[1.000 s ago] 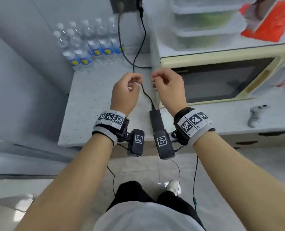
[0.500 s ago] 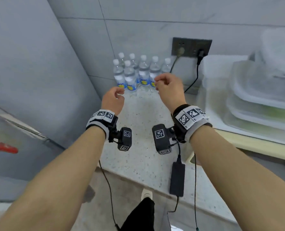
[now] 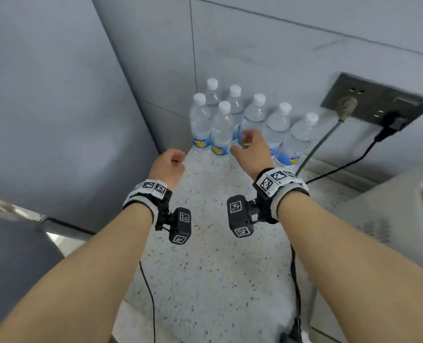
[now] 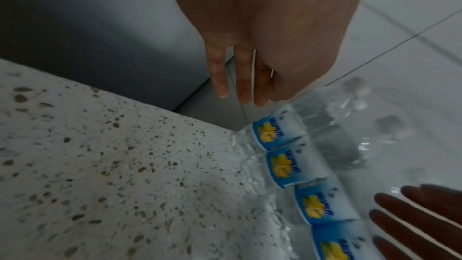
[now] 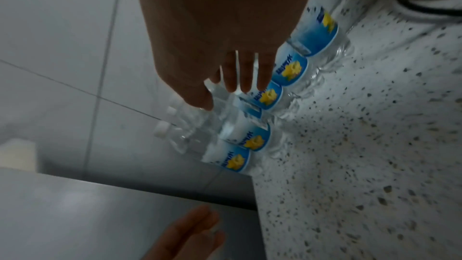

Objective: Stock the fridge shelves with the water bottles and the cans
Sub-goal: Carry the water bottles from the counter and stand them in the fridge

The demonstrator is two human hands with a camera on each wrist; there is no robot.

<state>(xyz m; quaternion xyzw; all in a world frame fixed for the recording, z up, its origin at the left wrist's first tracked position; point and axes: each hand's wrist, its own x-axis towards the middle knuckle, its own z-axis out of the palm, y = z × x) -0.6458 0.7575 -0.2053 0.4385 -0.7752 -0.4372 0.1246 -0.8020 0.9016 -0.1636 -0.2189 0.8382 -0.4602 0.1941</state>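
Reaching for the water bottles (image 3: 240, 120) is the step we judge to be in hand. From the head view they stand upright in a tight cluster at the back corner of the speckled counter (image 3: 205, 256), against the tiled wall. Our right hand (image 3: 251, 151) sits just in front of the middle of the cluster, its grip released, thumb and fingers spread and holding nothing. Our left hand (image 3: 167, 167) hangs loosely curled and empty near the counter's left edge. To do this well, we would take a front-row bottle around the label band, lifting straight up so the neighbours do not topple. A grey panel (image 3: 57, 95), perhaps the fridge side, walls off the left; cables (image 3: 329, 137) drop from a socket on the right, with a pale appliance (image 3: 391, 206) beyond. The free room is the bare counter between our forearms.

From the left wrist view, the left hand's fingers (image 4: 220, 78) hang straight and relaxed above the counter edge, apart from the nearest labelled bottle (image 4: 277, 128).

From the right wrist view, the right hand's fingers (image 5: 245, 74) point down at the bottle shoulders, very close; we cannot tell whether they touch. Dark cable loops lie just beyond the row's end. No cans appear in any view.
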